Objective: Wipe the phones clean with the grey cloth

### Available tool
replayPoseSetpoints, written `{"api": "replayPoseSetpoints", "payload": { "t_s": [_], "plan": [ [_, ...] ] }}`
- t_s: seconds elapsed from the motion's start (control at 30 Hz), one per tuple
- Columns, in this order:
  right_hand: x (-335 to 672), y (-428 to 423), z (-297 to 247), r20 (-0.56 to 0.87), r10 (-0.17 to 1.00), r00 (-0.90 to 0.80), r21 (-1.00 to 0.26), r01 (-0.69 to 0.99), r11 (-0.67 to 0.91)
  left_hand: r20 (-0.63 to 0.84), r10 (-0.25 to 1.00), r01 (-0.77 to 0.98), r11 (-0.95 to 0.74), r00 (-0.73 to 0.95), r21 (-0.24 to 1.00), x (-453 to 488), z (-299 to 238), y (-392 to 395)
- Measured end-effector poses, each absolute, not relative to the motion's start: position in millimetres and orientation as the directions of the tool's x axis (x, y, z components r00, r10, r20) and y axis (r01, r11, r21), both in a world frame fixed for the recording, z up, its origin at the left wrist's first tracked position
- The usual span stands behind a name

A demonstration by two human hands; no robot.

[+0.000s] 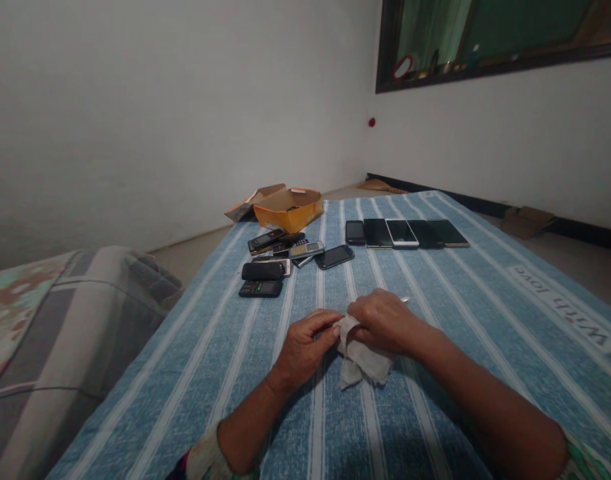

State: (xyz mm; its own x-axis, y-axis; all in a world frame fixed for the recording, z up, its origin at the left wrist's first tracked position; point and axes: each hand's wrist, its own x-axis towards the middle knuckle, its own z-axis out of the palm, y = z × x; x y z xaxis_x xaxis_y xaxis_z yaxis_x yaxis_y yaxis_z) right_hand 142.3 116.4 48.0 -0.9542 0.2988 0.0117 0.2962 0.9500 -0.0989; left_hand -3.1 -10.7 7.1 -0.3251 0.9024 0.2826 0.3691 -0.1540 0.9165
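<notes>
Bare arms [500,417] reach out; the left hand [305,348] and right hand [383,322] pinch a soft, light white rag [364,360], easy to grab anywhere.

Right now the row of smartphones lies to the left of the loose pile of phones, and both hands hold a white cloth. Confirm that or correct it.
Wrong on one point: the head view shows the row of smartphones to the right of the loose pile of phones, not the left. The left hand and right hand do hold the white cloth.

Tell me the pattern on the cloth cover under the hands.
The cloth cover is blue with white lengthwise stripes; the head view shows it best.
</notes>
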Motion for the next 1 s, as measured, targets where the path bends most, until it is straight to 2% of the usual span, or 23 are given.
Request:
{"api": "replayPoseSetpoints", "payload": {
  "t_s": [0.13,0.33,0.47,0.6,0.8,1.0],
  "plan": [
    [143.9,118.1,47.6,0.032,0.278,-0.960,-0.107,0.273,0.956,0.179,0.925,0.311,-0.071,-0.334,0.948,-4.9,5.4,-10.9],
    [145.4,117.1,49.6,0.135,0.202,-0.970,-0.131,0.184,0.974,0.153,0.904,0.279,-0.040,-0.400,0.960,-8.9,5.7,-8.7],
    [143.7,115.2,49.0,0.115,0.154,-0.981,-0.151,0.136,0.979,0.136,0.886,0.274,-0.010,-0.443,0.962,-6.7,2.9,-8.6],
    [143.0,115.3,49.3,0.081,0.155,-0.985,-0.176,0.139,0.974,0.123,0.888,0.274,0.004,-0.442,0.962,-4.4,1.3,-9.0],
    [144.9,117.1,53.3,0.004,0.181,-0.983,-0.232,0.175,0.957,0.113,0.942,0.343,0.002,-0.315,0.939,-5.2,0.9,-11.2],
    [145.6,115.9,55.1,-0.009,0.205,-0.979,-0.208,0.203,0.957,0.145,0.974,0.439,-0.057,-0.172,0.897,-4.1,5.7,-14.4]
  ]
}}
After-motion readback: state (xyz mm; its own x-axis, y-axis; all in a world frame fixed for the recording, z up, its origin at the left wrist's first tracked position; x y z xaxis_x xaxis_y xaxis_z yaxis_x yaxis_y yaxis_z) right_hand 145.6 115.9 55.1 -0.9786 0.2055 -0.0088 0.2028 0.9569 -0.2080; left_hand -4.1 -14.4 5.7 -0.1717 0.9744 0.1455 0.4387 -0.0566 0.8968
